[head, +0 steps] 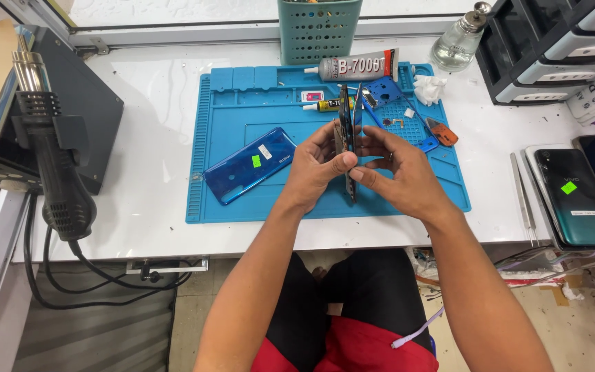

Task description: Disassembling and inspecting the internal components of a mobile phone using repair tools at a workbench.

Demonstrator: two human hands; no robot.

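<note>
Above the blue work mat [242, 200], my left hand [315, 165] and my right hand [397, 169] together hold an opened phone [348, 114] edge-on. Its two thin halves are spread apart at the top like a narrow V. My left thumb and fingers pinch the left half; my right fingers press the right half near its lower edge. A shiny blue phone back cover [249, 165] with a green sticker lies on the mat just left of my left hand.
A large glue tube [352, 67], a small yellow tube [325, 105], a blue plastic part [385, 89] and an orange-handled tool [442, 131] lie at the mat's far side. A hot-air gun [53, 158] hangs at left. Two phones [576, 196] and tweezers [523, 193] lie at right.
</note>
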